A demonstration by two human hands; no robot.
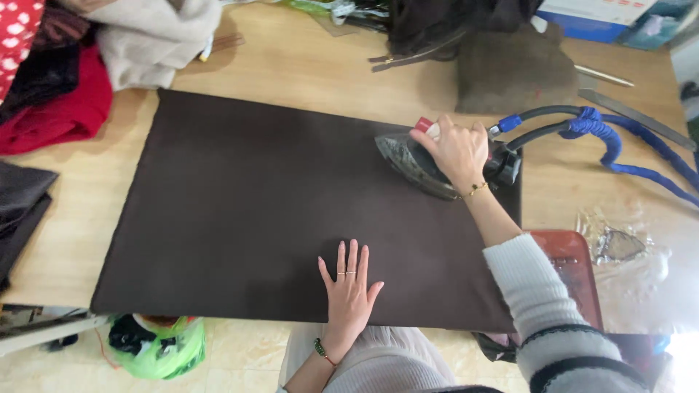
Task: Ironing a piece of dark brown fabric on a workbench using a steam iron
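Two hands of yours are at work in the head view, both over the dark brown cloth that lies spread flat on the wooden tabletop. Your left hand rests palm down on the cloth near its front edge, fingers stretched out and slightly spread, holding nothing; rings show on two fingers and a beaded band sits at the wrist. Your right hand is wrapped closed around the handle of the steam iron, whose dark soleplate sits on the cloth near its right edge, tip pointing left. A bracelet circles that wrist, and the pale knitted sleeve runs back toward you.

From the rear of the iron, a black hose and a blue-wrapped cord lead off to the right across the tabletop. Just beside the cloth's right front corner lies a reddish-brown pad, with a crumpled clear plastic sheet next to it.

At the far left, a heap of red, cream and dark garments sits on the tabletop, well apart from your hands. A brown felt-like piece lies beyond the iron at the back. Below the front edge, a green plastic bag sits on the tiled floor.
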